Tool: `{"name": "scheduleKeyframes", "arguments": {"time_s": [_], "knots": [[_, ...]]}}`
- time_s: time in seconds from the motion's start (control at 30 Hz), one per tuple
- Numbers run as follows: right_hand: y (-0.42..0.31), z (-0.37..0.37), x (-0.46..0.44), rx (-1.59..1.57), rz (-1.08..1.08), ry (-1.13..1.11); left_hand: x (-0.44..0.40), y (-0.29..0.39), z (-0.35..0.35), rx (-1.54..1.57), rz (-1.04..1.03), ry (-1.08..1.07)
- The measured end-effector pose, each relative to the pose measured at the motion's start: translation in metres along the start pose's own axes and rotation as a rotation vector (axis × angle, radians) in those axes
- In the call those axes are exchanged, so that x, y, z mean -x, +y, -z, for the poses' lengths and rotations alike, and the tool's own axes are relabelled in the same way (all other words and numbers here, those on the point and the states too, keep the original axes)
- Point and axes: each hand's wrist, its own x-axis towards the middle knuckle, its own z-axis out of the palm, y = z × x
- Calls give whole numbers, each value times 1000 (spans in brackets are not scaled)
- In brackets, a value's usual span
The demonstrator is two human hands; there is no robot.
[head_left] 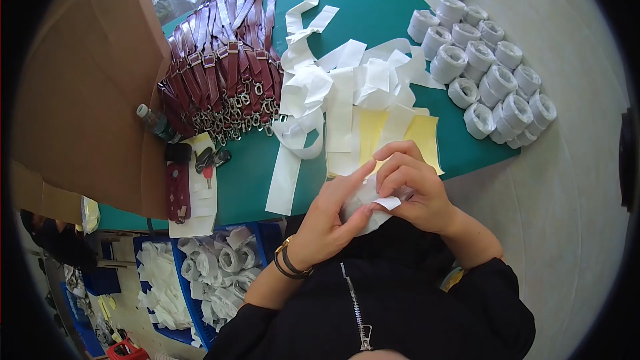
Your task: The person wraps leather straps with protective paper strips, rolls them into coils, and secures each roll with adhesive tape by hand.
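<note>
Between my two hands, close to my body at the table's front edge, is a white wrapped roll. My left hand holds it from the left, thumb and fingers against its side. On the other side my right hand has its fingers curled over the top, pinching a small white paper flap on the roll. Just beyond the hands lie yellow sheets with white paper strips over them. The underside of the roll is hidden.
Brown straps with metal clips cover the table's left part, near a bottle, keys and a large cardboard box. Several wrapped rolls stand at the right edge. Blue crates of paper and rolls sit below left.
</note>
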Motion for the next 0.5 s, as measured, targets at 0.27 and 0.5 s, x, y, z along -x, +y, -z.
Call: {"name": "scheduleKeyframes", "arguments": {"time_s": [0.27, 0.5], "knots": [[-11, 1, -1, -13, -123, -111, 2, 3, 10, -96, -92, -60], [-18, -4, 3, -190, -340, -68, 2, 2, 10, -91, -188, -80]]}}
